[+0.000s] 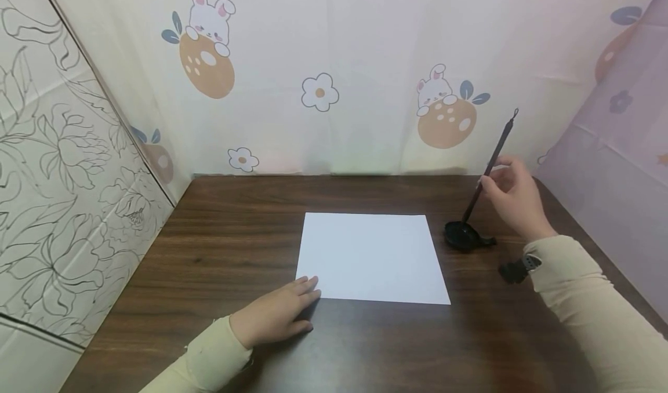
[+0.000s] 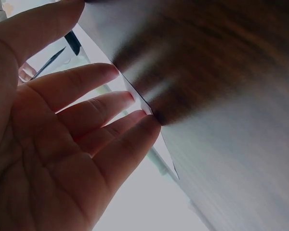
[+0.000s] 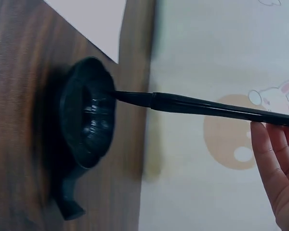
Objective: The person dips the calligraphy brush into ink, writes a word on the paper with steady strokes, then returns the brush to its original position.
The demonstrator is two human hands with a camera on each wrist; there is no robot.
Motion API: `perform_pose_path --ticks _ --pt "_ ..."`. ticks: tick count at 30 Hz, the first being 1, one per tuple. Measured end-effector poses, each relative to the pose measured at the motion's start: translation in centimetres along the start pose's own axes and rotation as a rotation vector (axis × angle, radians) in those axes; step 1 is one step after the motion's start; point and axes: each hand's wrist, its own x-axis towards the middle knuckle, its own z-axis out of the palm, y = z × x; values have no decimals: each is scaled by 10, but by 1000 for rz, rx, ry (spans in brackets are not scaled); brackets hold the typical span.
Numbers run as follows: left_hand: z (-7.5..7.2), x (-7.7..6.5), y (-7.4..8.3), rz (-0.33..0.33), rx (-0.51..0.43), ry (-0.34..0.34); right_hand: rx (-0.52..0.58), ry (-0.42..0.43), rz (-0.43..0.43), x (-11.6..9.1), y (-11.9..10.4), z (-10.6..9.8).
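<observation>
My right hand [image 1: 514, 196] pinches a dark calligraphy brush [image 1: 490, 164] partway along its handle. The brush leans, its tip down at a small black ink dish [image 1: 459, 236] with a short curved handle. In the right wrist view the pointed bristles [image 3: 132, 98] reach the rim of the dish [image 3: 89, 115]; whether they touch it I cannot tell. A white sheet of paper [image 1: 370, 257] lies flat on the table. My left hand [image 1: 276, 315] rests at the paper's near left corner, fingers extended, fingertips on its edge.
The dark wooden table [image 1: 224, 248] meets a wall covering [image 1: 365, 33] printed with rabbits and flowers at its back. A flower-patterned panel [image 1: 68, 149] stands at the left, a purplish one [image 1: 616, 149] at the right. A black wrist device [image 1: 516, 269] sits at my right cuff.
</observation>
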Motion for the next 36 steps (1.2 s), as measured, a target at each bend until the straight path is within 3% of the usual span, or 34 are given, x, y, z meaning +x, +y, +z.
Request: perform_pose_path --ticks 12,36 --pt "-1 0 1 -10 -3 -12 -33 -4 -21 -18 5 15" --pt "-2 0 1 -5 -2 0 -9 -41 -46 -24 -1 24"
